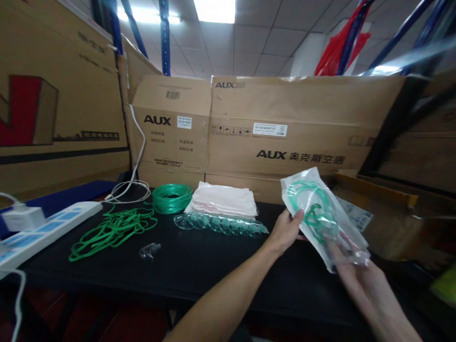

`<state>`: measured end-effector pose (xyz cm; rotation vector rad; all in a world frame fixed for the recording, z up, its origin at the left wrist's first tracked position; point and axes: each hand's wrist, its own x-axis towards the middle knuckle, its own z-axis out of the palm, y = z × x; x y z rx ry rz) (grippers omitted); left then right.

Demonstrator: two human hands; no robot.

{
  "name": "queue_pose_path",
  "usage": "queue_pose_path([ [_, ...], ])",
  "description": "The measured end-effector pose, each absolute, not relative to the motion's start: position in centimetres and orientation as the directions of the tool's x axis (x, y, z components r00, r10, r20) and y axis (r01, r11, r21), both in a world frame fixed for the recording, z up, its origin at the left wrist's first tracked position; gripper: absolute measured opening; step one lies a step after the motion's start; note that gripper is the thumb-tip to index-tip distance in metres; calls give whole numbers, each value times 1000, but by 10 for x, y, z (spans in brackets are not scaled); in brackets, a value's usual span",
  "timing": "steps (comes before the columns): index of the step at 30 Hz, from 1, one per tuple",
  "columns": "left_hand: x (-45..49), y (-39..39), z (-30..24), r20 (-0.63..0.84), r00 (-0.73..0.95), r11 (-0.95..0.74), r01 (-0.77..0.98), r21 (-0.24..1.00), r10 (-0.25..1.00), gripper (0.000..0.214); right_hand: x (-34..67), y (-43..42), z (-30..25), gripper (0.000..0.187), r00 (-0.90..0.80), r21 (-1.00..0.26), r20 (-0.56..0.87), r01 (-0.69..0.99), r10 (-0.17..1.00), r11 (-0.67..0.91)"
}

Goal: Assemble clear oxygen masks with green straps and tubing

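A see-through plastic pouch [320, 218] with a paper-white edge is held up, tilted, above the right part of the black table. Coiled green tubing and a green strap show inside it. My left hand [288, 230] pinches the pouch's left edge, thumb in front. At the lower right end is my right hand [359, 280], closed on the pouch, its fingers partly covered by the clear film and slightly blurred. Clear green oxygen masks [221, 224] lie nested in a row left of my left hand, before a stack of white pouches [223, 199].
A coil of green tubing [172, 197], loose green elastic straps [114, 230] and small clear pieces [149, 250] lie on the black table [213, 270]. A white power strip [50, 232] runs along the left. Cardboard boxes [302, 109] wall the back; an open carton [377, 204] stands right.
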<state>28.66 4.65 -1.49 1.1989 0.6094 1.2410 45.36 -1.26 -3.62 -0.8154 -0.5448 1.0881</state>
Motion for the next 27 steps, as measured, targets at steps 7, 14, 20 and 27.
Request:
queue_pose_path([
  [7, 283, 47, -9, 329, 381, -181, -375, 909, 864, 48, 428, -15, -22, 22, 287, -804, 6, -568, 958, 175],
  [14, 280, 49, -12, 263, 294, -221, -170, 960, 919, 71, 419, -27, -11, 26, 256, -791, 4, -590, 967, 160],
  [20, 274, 46, -1, 217, 118, -211, -62, 976, 969, 81, 423, -36, -7, 28, 320, -785, -78, -604, 944, 140],
  [27, 243, 62, 25, 186, -200, -240, -294, 925, 962, 69, 443, -53, -3, 19, 434, -812, -200, -575, 879, 99],
])
